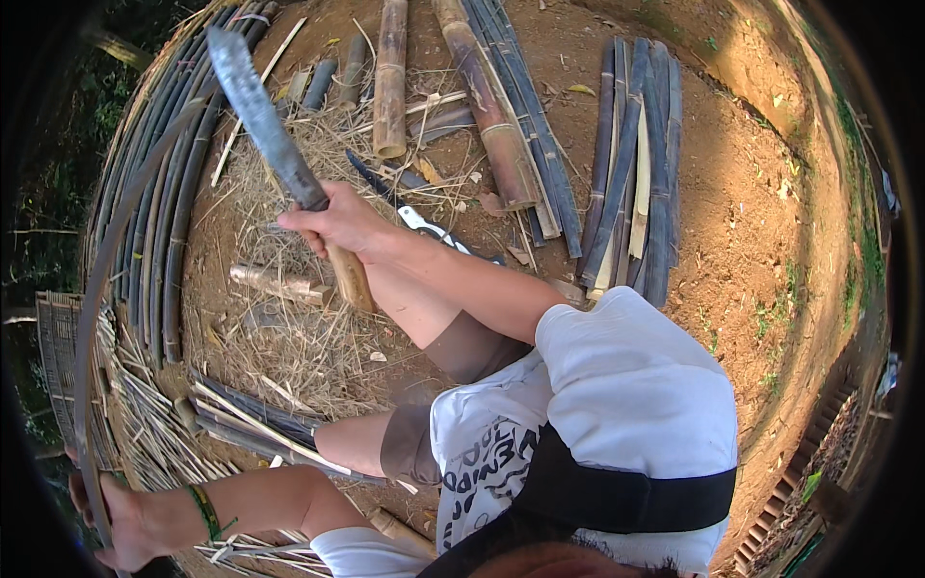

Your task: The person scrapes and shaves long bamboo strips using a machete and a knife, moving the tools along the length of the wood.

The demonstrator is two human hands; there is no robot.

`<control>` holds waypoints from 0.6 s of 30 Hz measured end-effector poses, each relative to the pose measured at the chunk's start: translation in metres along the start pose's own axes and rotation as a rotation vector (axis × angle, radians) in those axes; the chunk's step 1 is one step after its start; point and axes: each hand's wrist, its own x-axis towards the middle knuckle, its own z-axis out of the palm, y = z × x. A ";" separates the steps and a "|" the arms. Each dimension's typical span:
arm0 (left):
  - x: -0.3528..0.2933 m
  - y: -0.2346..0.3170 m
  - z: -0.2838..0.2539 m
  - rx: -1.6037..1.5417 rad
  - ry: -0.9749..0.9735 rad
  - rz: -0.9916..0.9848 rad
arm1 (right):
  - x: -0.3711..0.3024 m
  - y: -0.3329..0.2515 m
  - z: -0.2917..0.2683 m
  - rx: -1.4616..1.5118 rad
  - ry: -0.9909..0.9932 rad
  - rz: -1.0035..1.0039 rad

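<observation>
My right hand (347, 223), at the upper middle, is closed round the wooden handle of a machete (258, 108). Its broad steel blade points up and to the left, and the handle's butt sticks out below my fist. Near the lower left edge my left hand (118, 525), with a green cord bracelet at the wrist, grips a long dark bamboo strip (99, 289). This strip rises from the hand and curves toward the blade; its far end lies near the stacked poles. A folding saw (424, 226) with a white handle rests on the ground beyond my right forearm.
Long dark bamboo poles (154, 222) are stacked at the left. Thick brown bamboo lengths (390, 87) and split dark pieces (636, 164) lie at the back. A short bamboo piece (279, 284) sits among shavings between my legs. Thin strips (159, 405) pile up at lower left.
</observation>
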 end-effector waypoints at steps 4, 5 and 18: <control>-0.043 -0.103 -0.009 -0.135 0.036 -0.039 | -0.025 -0.025 -0.035 -0.001 0.134 -0.035; -0.051 -0.121 -0.020 -0.132 0.089 -0.060 | -0.031 -0.028 -0.043 0.039 0.179 -0.025; -0.308 -0.245 -0.022 -0.122 0.095 -0.743 | -0.040 -0.031 -0.122 0.187 0.619 -0.425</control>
